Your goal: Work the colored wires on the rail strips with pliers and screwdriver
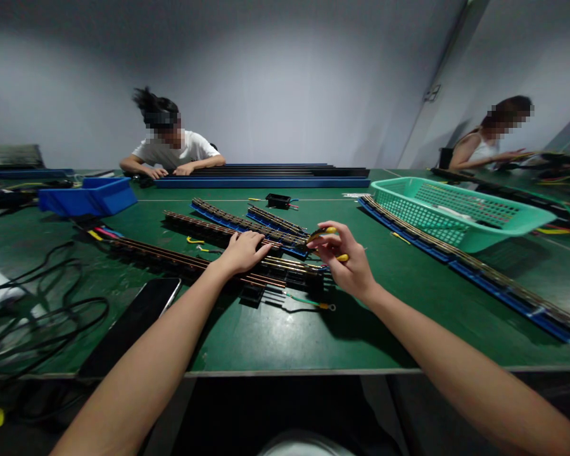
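My left hand (244, 250) lies flat, fingers stretched, on a long dark strip with copper rails (180, 259) in the middle of the green table (275, 342). My right hand (346, 259) is closed around yellow-handled pliers (323, 233), their tip at the strip's right end. A black block with a green wire and ring terminal (308, 303) hangs off the strip's near side. More blue-backed strips (247, 223) lie just behind my hands.
A teal basket (460, 209) stands at the right over a long blue strip (494, 278). A blue bin (88, 196) sits far left, black cables (33, 316) and a phone (133, 323) near left. Two other people sit at the far side and right.
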The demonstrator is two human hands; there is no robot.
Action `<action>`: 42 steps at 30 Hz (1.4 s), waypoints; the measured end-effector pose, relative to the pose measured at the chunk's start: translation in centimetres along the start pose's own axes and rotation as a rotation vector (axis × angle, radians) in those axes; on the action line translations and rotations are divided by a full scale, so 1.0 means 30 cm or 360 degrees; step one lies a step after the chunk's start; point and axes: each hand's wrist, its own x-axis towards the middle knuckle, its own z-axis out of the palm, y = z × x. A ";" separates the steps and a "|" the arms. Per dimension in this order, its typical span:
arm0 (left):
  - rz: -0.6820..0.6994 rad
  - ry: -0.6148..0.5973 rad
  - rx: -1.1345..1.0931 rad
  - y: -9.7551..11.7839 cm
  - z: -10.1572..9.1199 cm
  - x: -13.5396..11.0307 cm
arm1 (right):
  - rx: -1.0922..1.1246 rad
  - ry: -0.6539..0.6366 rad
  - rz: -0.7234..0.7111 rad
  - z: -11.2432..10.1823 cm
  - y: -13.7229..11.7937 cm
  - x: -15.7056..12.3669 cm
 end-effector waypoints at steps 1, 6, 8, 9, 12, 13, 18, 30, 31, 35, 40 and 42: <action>0.0003 -0.0001 -0.0003 -0.001 0.001 0.000 | 0.0068 0.0063 0.0011 -0.004 -0.009 -0.003; -0.0014 -0.0018 -0.0011 0.002 -0.005 -0.003 | 0.0288 0.0318 0.0083 -0.032 -0.070 -0.013; -0.0023 -0.0026 -0.0001 0.004 -0.007 -0.004 | 0.0304 0.0391 0.0176 -0.041 -0.086 -0.013; -0.0025 -0.0029 0.0003 0.005 -0.008 -0.004 | 0.0307 0.0413 0.0224 -0.043 -0.090 -0.013; -0.0020 -0.0031 0.0008 0.006 -0.008 -0.002 | 0.0283 0.0428 0.0318 -0.045 -0.088 -0.011; -0.0017 -0.0030 0.0009 0.005 -0.007 -0.002 | 0.0270 0.0418 0.0332 -0.044 -0.085 -0.010; -0.0012 -0.0026 -0.0003 0.004 -0.006 -0.003 | 0.0233 0.0347 0.0403 -0.045 -0.085 -0.009; 0.0000 -0.0022 -0.0012 0.003 -0.005 -0.004 | 0.0394 0.0401 0.0476 -0.041 -0.113 -0.017; 0.0003 -0.0020 -0.0008 0.003 -0.004 -0.004 | 0.0461 0.0419 0.0501 -0.044 -0.116 -0.013; -0.0001 -0.0019 0.0002 0.003 -0.003 -0.003 | 0.0701 0.0356 0.0778 -0.063 -0.128 0.014; -0.0009 -0.0031 -0.0006 0.003 -0.004 -0.001 | 0.0682 0.0172 0.1140 -0.063 -0.116 0.035; -0.0010 -0.0031 0.0000 0.003 -0.004 -0.001 | 0.0645 0.0118 0.1185 -0.056 -0.107 0.033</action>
